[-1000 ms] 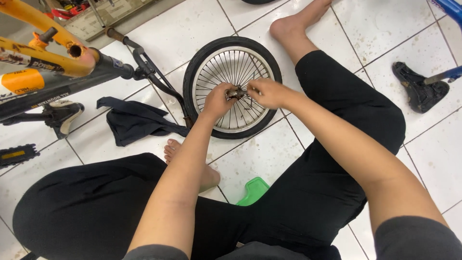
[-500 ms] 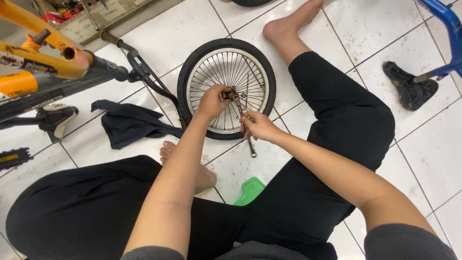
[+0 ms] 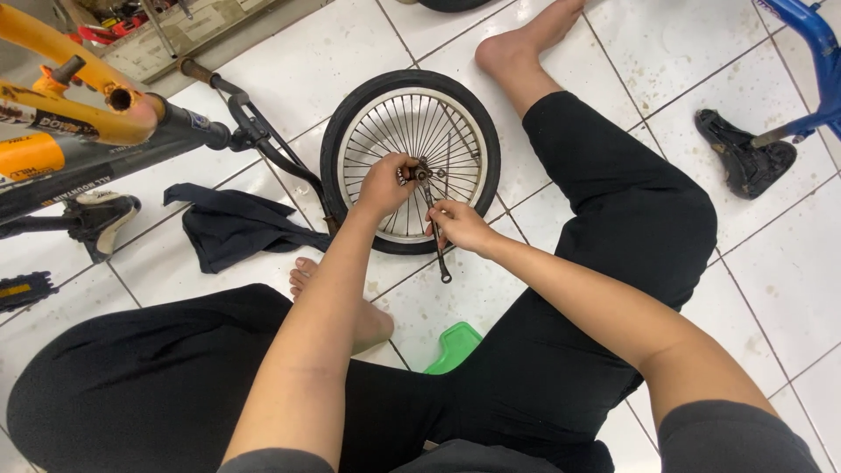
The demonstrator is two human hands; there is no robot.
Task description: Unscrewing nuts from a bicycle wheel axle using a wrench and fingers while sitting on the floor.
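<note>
A small spoked bicycle wheel (image 3: 477, 140) with a black tyre lies flat on the white tiled floor between my legs. My left hand (image 3: 386, 183) pinches the hub (image 3: 421, 173) at the wheel's centre. My right hand (image 3: 459, 226) grips a slim metal wrench (image 3: 438, 250) whose head sits on the hub nut and whose handle runs toward me past the tyre's near rim.
An orange bicycle frame (image 3: 70, 109) and black handlebar (image 3: 263, 144) lie at the left, with a dark cloth (image 3: 232, 226) beside them. A green plastic object (image 3: 453, 348) sits between my legs. A black saddle (image 3: 743, 153) and blue frame (image 3: 810, 52) are at the right.
My right hand left the hub, dropped toward me and took hold of the wrench, swinging its handle down. My left hand has stayed on the hub.
</note>
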